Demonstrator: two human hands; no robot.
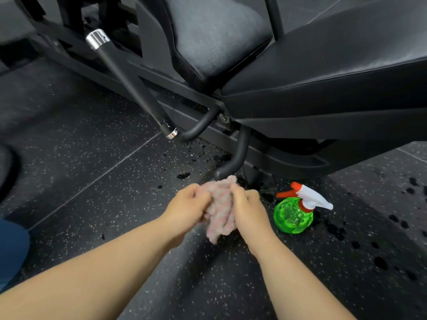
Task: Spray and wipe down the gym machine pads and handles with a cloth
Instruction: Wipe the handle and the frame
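Cloth (220, 210): pink-white checked, fuzzy, bunched between both hands, limp and light; likely best gripped as a wad so a flat face meets the tube. Left hand (187, 205) curls round its left edge, right hand (248, 209) grips the right edge. Just beyond the knuckles, the bent matte-black handle end (227, 169), smooth round tube, looks slick if wet. Right of the right hand, the spray bottle (294, 214) stands on speckled rubber floor (92, 169): clear green plastic, white-orange trigger, light. Further off, seat pad (323, 65), black smooth vinyl.
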